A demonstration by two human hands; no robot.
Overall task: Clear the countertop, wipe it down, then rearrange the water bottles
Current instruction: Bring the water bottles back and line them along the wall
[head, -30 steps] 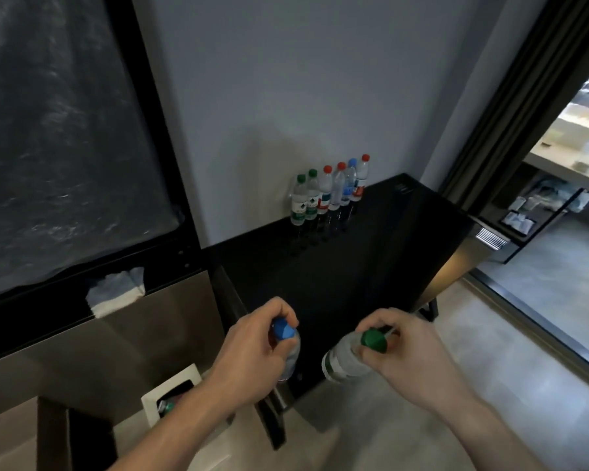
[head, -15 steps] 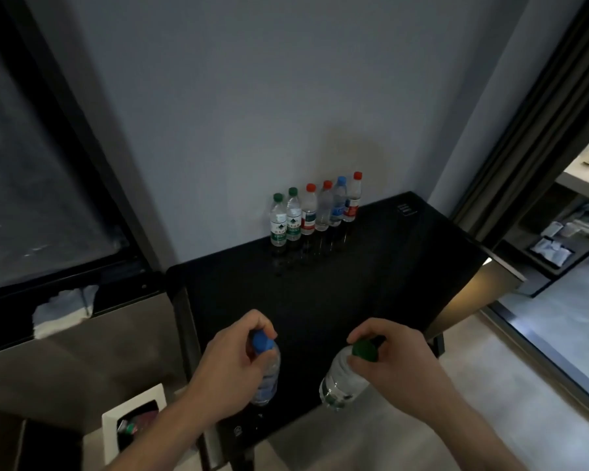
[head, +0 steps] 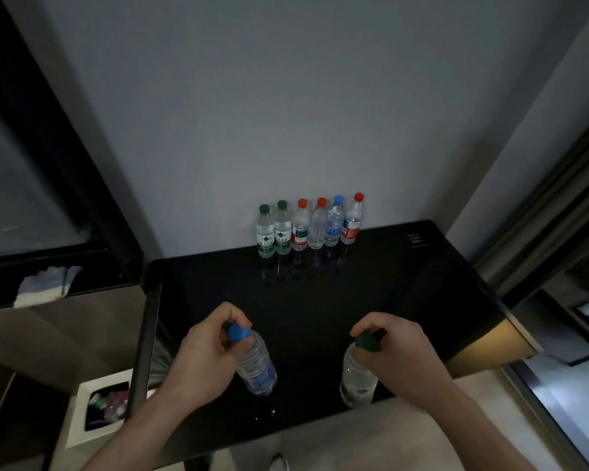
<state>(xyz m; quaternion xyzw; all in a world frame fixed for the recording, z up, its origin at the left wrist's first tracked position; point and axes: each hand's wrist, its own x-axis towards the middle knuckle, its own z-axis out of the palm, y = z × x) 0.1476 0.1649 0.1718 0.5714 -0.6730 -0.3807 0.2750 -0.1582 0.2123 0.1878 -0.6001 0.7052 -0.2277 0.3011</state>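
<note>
Standing over the near part of the black counter (head: 405, 300), a blue-capped bottle (head: 254, 363) gripped at the neck by the left hand (head: 206, 351), a green-capped bottle (head: 359, 375) clasped likewise by the right hand (head: 397, 355), six bottles (head: 308, 227) lined against the wall.

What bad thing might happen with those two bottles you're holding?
The left hand and right hand each grip a bottle only near its cap, so the blue-capped bottle or green-capped bottle might slip. Setting them down could also topple the tight row of bottles by the wall.
</note>
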